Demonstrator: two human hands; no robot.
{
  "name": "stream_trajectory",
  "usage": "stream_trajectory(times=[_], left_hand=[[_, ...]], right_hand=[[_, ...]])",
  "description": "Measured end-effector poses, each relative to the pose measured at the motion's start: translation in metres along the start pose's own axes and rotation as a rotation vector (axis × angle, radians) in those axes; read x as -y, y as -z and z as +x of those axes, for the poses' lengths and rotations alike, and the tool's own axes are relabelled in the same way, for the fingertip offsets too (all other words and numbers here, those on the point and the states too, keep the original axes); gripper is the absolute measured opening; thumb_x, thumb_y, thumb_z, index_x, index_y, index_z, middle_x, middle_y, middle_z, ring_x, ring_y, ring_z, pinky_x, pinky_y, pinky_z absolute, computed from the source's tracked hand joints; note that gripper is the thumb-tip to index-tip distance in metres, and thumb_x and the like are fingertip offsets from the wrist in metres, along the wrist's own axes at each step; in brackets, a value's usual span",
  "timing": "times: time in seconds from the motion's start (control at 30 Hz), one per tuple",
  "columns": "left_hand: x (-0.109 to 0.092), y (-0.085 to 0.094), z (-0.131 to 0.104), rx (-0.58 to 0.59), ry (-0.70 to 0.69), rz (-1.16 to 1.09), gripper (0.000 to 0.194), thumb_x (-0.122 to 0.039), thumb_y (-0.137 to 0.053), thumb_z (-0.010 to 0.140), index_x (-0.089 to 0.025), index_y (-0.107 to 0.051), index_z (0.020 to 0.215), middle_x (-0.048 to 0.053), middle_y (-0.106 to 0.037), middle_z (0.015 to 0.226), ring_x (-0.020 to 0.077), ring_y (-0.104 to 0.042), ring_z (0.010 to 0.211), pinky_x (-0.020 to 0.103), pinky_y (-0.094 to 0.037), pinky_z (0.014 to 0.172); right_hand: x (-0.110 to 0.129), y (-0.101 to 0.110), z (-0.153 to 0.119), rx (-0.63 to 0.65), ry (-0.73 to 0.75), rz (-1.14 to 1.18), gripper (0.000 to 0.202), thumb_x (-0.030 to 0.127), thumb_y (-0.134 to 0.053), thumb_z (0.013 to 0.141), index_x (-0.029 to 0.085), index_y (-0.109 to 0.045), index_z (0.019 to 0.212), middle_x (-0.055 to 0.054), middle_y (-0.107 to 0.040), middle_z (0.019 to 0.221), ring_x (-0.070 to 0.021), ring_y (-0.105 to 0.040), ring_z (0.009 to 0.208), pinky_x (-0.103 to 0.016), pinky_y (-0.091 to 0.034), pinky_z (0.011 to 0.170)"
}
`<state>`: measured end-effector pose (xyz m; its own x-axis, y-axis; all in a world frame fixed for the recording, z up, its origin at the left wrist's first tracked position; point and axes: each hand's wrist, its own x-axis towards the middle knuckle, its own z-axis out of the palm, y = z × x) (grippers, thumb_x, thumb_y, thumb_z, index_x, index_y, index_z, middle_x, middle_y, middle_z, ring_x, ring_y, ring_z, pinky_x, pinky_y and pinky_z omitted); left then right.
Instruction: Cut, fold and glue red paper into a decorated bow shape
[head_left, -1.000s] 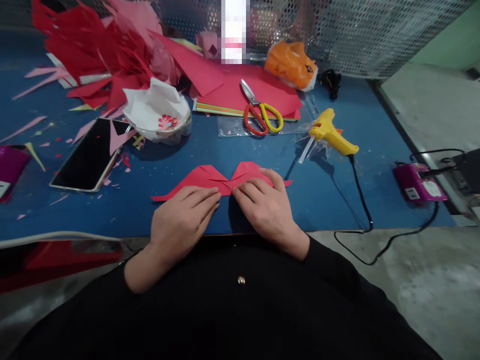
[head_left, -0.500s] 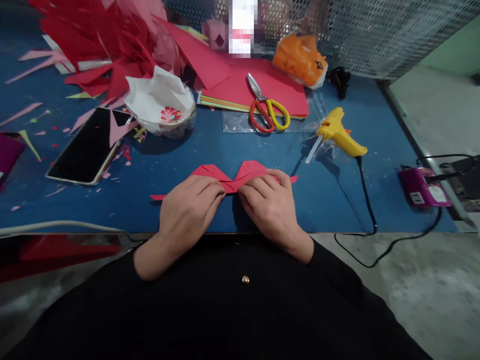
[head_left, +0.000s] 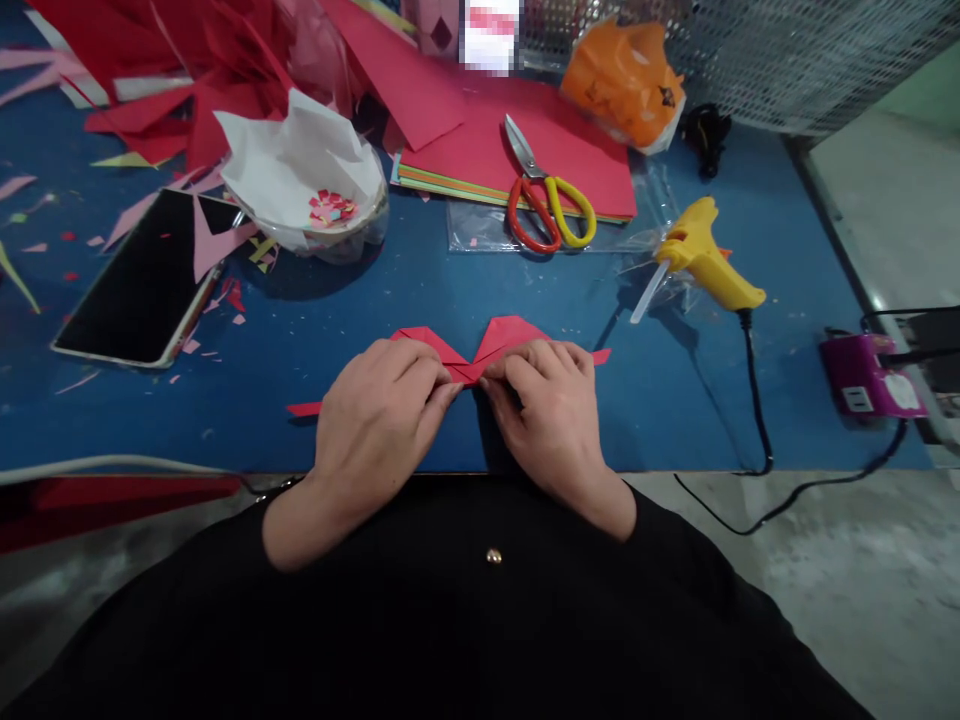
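A folded red paper [head_left: 504, 338] lies on the blue table in front of me, with two rounded lobes at the top and a thin strip poking out at either side. My left hand [head_left: 386, 410] pinches its lower edge left of the middle, thumb and fingertips together. On the other side, my right hand [head_left: 551, 420] grips the same edge close to the middle, its fingers curled over the paper. Both hands hide much of the paper's lower part.
Scissors [head_left: 551, 210] rest on a stack of coloured paper [head_left: 465, 140]. Right of them lies a yellow glue gun [head_left: 709, 255], its cord running to a purple power socket [head_left: 862, 375]. At left are a phone [head_left: 142, 290], a lined bowl [head_left: 300, 180] of scraps and red cuttings [head_left: 217, 60].
The view has shifted slightly closer to the table. Both hands keep their hold on the folded paper, with small shifts of the fingers along its lower edge.
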<state>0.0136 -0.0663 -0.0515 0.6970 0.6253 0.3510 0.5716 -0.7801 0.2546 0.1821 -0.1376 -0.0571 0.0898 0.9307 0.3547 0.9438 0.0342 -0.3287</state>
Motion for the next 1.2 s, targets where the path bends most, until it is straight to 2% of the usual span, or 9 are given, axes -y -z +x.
stream_trajectory(times=[0.33,0.53,0.6,0.7,0.87,1.07,1.2], left_hand=[[-0.003,0.001,0.008,0.037,0.016,0.084,0.021,-0.028,-0.055,0.095,-0.019,-0.064,0.079,0.007,-0.069,0.083,0.0257,-0.061,0.076,0.041,-0.040,0.066],[-0.004,0.001,0.008,0.023,0.006,0.097,0.020,-0.028,-0.053,0.096,-0.021,-0.065,0.082,0.006,-0.070,0.085,0.0256,-0.062,0.075,0.043,-0.042,0.069],[-0.004,0.001,0.006,-0.006,-0.032,0.105,0.019,-0.026,-0.052,0.097,-0.021,-0.067,0.086,0.005,-0.072,0.088,0.0244,-0.063,0.076,0.043,-0.043,0.071],[-0.003,0.002,0.002,-0.052,-0.168,0.126,0.017,-0.020,-0.054,0.096,-0.021,-0.070,0.102,0.004,-0.076,0.098,0.0233,-0.066,0.083,0.042,-0.044,0.074],[-0.004,0.003,-0.004,-0.023,-0.353,0.254,0.027,-0.025,-0.055,0.098,-0.013,-0.068,0.119,0.008,-0.075,0.111,0.0250,-0.066,0.096,0.041,-0.047,0.083],[-0.007,0.006,-0.005,-0.020,-0.407,0.331,0.032,-0.033,-0.053,0.099,-0.013,-0.069,0.117,0.007,-0.075,0.109,0.0247,-0.066,0.091,0.040,-0.044,0.078],[-0.008,0.005,-0.004,-0.028,-0.415,0.320,0.038,-0.036,-0.053,0.099,-0.007,-0.069,0.118,0.010,-0.075,0.108,0.0255,-0.066,0.091,0.040,-0.044,0.078]], right_hand=[[0.003,-0.001,0.002,0.007,-0.045,0.011,0.011,0.023,-0.062,0.093,0.023,-0.063,0.082,0.000,-0.069,0.086,-0.0190,-0.061,0.087,-0.038,-0.037,0.088],[0.002,-0.003,0.003,0.007,-0.046,-0.036,0.010,0.023,-0.061,0.094,0.023,-0.064,0.085,-0.001,-0.068,0.086,-0.0199,-0.059,0.085,-0.038,-0.036,0.085],[0.002,-0.003,0.003,0.009,-0.039,-0.046,0.011,0.023,-0.060,0.094,0.023,-0.064,0.084,-0.002,-0.068,0.086,-0.0202,-0.058,0.085,-0.038,-0.036,0.085],[0.002,-0.003,0.004,0.013,-0.035,-0.047,0.011,0.023,-0.060,0.094,0.022,-0.065,0.084,-0.002,-0.068,0.086,-0.0206,-0.058,0.085,-0.039,-0.036,0.085],[0.002,-0.002,0.003,0.034,-0.047,-0.029,0.011,0.024,-0.059,0.095,0.022,-0.065,0.086,-0.002,-0.069,0.088,-0.0210,-0.058,0.087,-0.040,-0.036,0.088],[-0.005,0.002,0.000,-0.001,-0.102,-0.062,0.014,0.028,-0.060,0.094,0.022,-0.063,0.081,-0.003,-0.067,0.087,-0.0218,-0.058,0.086,-0.040,-0.036,0.087],[-0.010,0.004,0.001,-0.010,-0.091,-0.113,0.015,0.030,-0.061,0.093,0.022,-0.064,0.081,-0.003,-0.066,0.087,-0.0226,-0.057,0.085,-0.041,-0.036,0.086]])
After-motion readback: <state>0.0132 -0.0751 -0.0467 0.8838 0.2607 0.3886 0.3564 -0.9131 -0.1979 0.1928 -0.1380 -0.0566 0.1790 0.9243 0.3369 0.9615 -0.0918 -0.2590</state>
